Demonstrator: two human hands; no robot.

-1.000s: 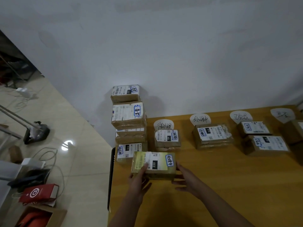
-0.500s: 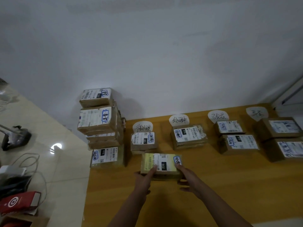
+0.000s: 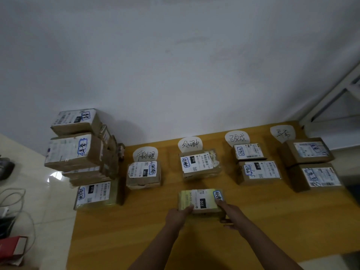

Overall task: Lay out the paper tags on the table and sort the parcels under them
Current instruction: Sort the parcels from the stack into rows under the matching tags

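Observation:
A yellow-taped parcel [image 3: 200,200] with a white label marked 220 sits low over the wooden table [image 3: 136,230], below the second column. My left hand [image 3: 178,215] grips its near left corner and my right hand [image 3: 230,214] grips its near right side. Four handwritten white paper tags lie along the table's far edge: first tag [image 3: 145,155], second tag [image 3: 190,144], third tag [image 3: 237,137], fourth tag [image 3: 282,132]. Brown parcels lie under them: one [image 3: 144,174] under the first, one [image 3: 200,164] under the second, two [image 3: 258,171] under the third, two [image 3: 313,177] under the fourth.
A tall stack of brown parcels [image 3: 78,151] stands at the table's far left corner against the white wall, with one more parcel [image 3: 96,194] in front of it. Left of the table, on the tiled floor, lie cables [image 3: 13,201] and a red box [image 3: 11,248].
The view has swung to the right. Both hands have carried the yellow-taped parcel rightwards, from below the first tag's parcel to below the second tag's parcel.

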